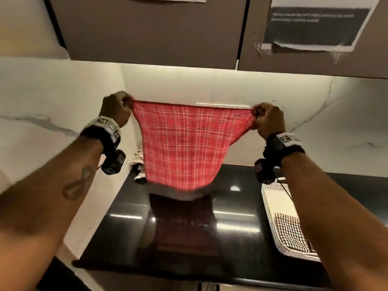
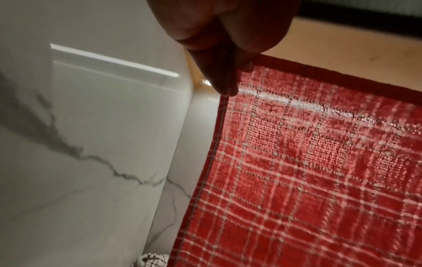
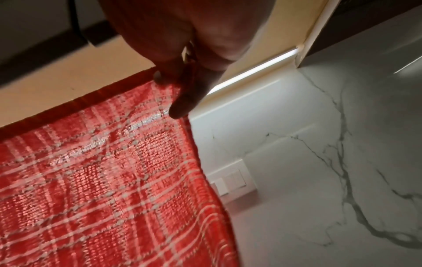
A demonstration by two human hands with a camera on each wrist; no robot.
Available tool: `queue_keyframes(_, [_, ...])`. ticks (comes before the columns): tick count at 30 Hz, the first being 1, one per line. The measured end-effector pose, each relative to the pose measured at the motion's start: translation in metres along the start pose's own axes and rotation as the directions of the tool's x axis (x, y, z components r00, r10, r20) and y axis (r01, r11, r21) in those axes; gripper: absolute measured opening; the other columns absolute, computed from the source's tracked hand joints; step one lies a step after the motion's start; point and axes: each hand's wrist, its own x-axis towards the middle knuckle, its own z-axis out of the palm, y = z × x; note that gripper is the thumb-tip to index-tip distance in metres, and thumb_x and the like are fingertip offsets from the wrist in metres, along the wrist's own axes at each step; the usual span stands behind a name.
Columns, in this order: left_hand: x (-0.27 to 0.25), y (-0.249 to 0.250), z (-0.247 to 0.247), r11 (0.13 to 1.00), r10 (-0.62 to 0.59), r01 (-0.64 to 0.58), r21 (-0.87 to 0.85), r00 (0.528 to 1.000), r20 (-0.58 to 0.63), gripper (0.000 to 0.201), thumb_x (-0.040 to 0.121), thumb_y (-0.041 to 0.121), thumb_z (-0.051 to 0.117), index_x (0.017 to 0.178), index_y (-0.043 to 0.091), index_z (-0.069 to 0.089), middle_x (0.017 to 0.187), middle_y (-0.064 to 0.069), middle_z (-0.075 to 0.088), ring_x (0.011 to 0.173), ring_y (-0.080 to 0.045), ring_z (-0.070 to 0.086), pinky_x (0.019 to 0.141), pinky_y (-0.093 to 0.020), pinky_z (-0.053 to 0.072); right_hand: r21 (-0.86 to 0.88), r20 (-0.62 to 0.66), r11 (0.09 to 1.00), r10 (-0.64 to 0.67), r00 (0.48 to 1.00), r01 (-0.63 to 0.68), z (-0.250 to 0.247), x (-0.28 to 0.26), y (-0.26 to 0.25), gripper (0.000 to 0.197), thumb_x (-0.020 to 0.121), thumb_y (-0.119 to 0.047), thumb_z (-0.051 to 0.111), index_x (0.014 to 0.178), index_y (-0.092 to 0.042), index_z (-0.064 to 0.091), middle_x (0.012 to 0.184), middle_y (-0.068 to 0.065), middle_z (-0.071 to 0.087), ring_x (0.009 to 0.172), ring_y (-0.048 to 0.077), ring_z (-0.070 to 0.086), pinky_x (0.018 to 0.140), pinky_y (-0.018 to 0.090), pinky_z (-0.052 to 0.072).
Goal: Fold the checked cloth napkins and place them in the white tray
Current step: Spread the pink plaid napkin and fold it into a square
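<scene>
Partly hidden: a white tray [image 1: 270, 208] at the right of the black countertop [image 1: 130, 227], cut across by the right forearm, with one folded black-and-white checked napkin [image 1: 291, 232] lying inside, its far side covered by that arm. Barely visible behind the hanging cloth, at the back left corner of the counter: a crumpled pale checked cloth [image 1: 137, 156], mostly screened, count of pieces impossible to tell. Blurred along its lower hem: one red checked napkin [image 1: 182, 143], held up in the air above the counter, spread flat between two hands, mirrored darkly in the glossy top. Left hand [image 1: 115, 111] pinching the upper left corner, thumb and fingertips [image 2: 224, 84] pressed together on the red border. Right hand [image 1: 267, 120] pinching the upper right corner likewise, fingertips [image 3: 180, 106] closed on the hem. Around: marble walls [image 1: 52, 106] with grey veins, brown cabinets [image 1: 147, 28] overhead, two papers taped there, print unreadable. One light strip under the cabinet, one wall switch plate [image 3: 230, 182] seen from the right wrist.
</scene>
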Motion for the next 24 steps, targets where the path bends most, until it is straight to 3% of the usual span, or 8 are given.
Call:
queue_keyframes(3, [-0.022,0.000,-0.026,0.996,0.044,-0.050,-0.080,0.996,-0.077,0.021,0.088,0.016,0.051,0.098,0.019,0.069,0.095,-0.010,0.074,0.087,-0.028,0.071,0.084,-0.043,0.057,0.054,-0.070,0.989,-0.136,0.988,0.140,-0.013,-0.017,-0.004,0.018,0.083,-0.008,0.069,0.100,-0.007,0.076,0.093,0.007,0.071,0.080,0.004,0.060,0.079,0.010,0.048])
queue_keyframes(4, [-0.037,-0.004,-0.030,0.994,0.062,-0.069,-0.085,0.994,-0.087,0.023,0.088,0.017,0.049,0.098,0.019,0.069,0.095,-0.009,0.074,0.086,-0.028,0.071,0.083,-0.043,0.057,0.045,-0.089,0.980,-0.190,0.978,0.194,-0.017,-0.030,-0.005,0.016,0.086,-0.008,0.068,0.100,-0.006,0.075,0.093,0.009,0.069,0.082,0.003,0.056,0.077,0.007,0.042])
queue_keyframes(9, [-0.148,-0.041,-0.022,0.992,0.111,-0.114,-0.053,0.992,-0.060,0.029,0.091,0.004,0.061,0.091,0.033,0.061,0.093,-0.008,0.072,0.086,-0.024,0.066,0.081,-0.031,0.052,0.101,0.102,0.983,-0.162,0.981,0.152,0.000,-0.111,0.043,0.015,0.090,-0.004,0.065,0.097,-0.012,0.075,0.092,-0.001,0.063,0.086,0.017,0.063,0.081,0.028,0.048])
queue_keyframes(13, [-0.246,-0.082,0.002,0.998,-0.007,0.012,-0.057,0.996,0.093,0.043,0.085,-0.004,0.066,0.085,0.038,0.059,0.090,-0.003,0.070,0.083,-0.020,0.066,0.078,-0.031,0.054,0.140,0.256,0.988,-0.099,0.962,0.064,0.019,-0.201,0.068,0.025,0.086,0.015,0.062,0.095,-0.005,0.075,0.088,0.011,0.064,0.080,-0.001,0.061,0.075,0.005,0.042])
queue_keyframes(15, [-0.288,-0.096,0.009,0.997,-0.062,0.067,-0.026,0.984,0.167,0.040,0.080,-0.008,0.065,0.092,0.030,0.065,0.092,-0.008,0.071,0.085,-0.027,0.068,0.080,-0.034,0.055,0.156,0.311,0.988,-0.065,0.948,0.017,0.029,-0.243,0.080,0.026,0.085,0.017,0.063,0.094,-0.004,0.075,0.087,0.003,0.063,0.080,0.000,0.062,0.073,0.007,0.046])
queue_keyframes(18, [-0.341,-0.110,0.016,0.988,-0.152,0.150,0.031,0.944,0.292,0.028,0.078,-0.009,0.067,0.093,0.014,0.073,0.092,-0.007,0.072,0.084,-0.025,0.068,0.079,-0.028,0.049,0.131,0.421,0.991,-0.024,0.907,-0.035,0.046,-0.301,0.103,0.026,0.083,0.011,0.069,0.092,-0.013,0.076,0.090,-0.011,0.064,0.082,0.009,0.064,0.077,0.016,0.050])
queue_keyframes(21, [-0.382,-0.125,0.022,0.974,-0.225,0.209,0.084,0.885,0.407,0.023,0.079,-0.005,0.070,0.094,0.012,0.072,0.092,-0.005,0.071,0.086,-0.024,0.068,0.080,-0.028,0.048,0.100,0.522,0.993,0.005,0.853,-0.067,0.055,-0.349,0.115,0.042,0.081,0.009,0.073,0.088,-0.032,0.073,0.087,-0.014,0.069,0.085,0.004,0.067,0.082,0.021,0.052])
queue_keyframes(24, [-0.405,-0.135,0.022,0.961,-0.275,0.242,0.133,0.803,0.528,0.018,0.083,0.002,0.070,0.092,0.017,0.071,0.092,-0.001,0.071,0.088,-0.022,0.068,0.080,-0.030,0.049,0.084,0.592,0.986,0.067,0.803,-0.144,0.053,-0.380,0.122,0.038,0.081,0.011,0.070,0.087,-0.026,0.076,0.087,-0.013,0.071,0.087,-0.003,0.067,0.083,0.012,0.049])
